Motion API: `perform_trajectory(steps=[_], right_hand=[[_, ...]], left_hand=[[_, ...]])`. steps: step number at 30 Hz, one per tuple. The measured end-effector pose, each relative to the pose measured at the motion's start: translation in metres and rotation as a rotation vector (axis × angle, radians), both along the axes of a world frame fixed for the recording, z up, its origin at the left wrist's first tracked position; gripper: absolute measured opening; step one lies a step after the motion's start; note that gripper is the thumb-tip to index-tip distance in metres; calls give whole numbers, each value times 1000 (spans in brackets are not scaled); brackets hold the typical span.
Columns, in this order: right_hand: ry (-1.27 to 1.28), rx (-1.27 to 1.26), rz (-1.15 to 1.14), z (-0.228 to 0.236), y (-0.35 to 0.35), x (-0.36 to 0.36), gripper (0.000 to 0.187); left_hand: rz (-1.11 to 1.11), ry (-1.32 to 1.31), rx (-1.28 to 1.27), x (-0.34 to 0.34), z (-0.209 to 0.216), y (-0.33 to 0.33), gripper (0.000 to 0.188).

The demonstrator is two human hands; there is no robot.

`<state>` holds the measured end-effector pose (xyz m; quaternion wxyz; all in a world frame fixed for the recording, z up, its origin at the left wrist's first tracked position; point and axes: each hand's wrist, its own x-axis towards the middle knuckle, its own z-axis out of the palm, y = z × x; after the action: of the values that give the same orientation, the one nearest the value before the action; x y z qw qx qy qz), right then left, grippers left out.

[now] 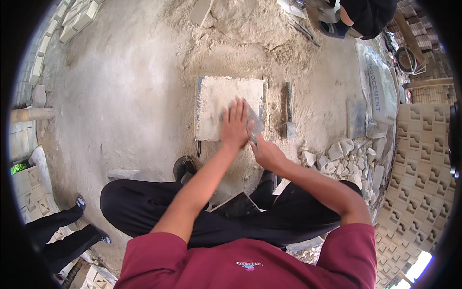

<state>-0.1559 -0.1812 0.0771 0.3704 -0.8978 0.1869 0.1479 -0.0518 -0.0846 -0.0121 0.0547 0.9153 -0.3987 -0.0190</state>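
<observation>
In front of me a square mould [198, 108] lies on the ground, filled level with a pale, crumbly cement-like mix [214, 94]. My left hand [235, 126] lies flat, fingers stretched out, on the mix and against the flat blade of a grey trowel [256, 126]. The trowel's near end is in my right hand [267, 154], whose fingers are wrapped around it; the handle itself is mostly hidden. The blade slants across the mould's right half, its left part covered by my left hand.
A hammer-like tool [289, 111] lies right of the mould. Loose mix [255, 24] is heaped beyond it. Broken pale pieces [337, 156] lie at right, near a plastic sack [380, 91] and stacked blocks [418, 164]. Other people's legs [65, 236] show at left, and another person [368, 17] at top right.
</observation>
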Motion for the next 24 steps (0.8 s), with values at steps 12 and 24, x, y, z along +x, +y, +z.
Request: perform_trajectory(steps=[12, 24], right_hand=[[-94, -134, -47, -30, -37, 10, 36], [57, -258, -141, 11, -75, 122, 42]], left_hand=[[-80, 21, -259, 35, -10, -47, 65], [110, 249, -128, 150, 38, -74, 67]])
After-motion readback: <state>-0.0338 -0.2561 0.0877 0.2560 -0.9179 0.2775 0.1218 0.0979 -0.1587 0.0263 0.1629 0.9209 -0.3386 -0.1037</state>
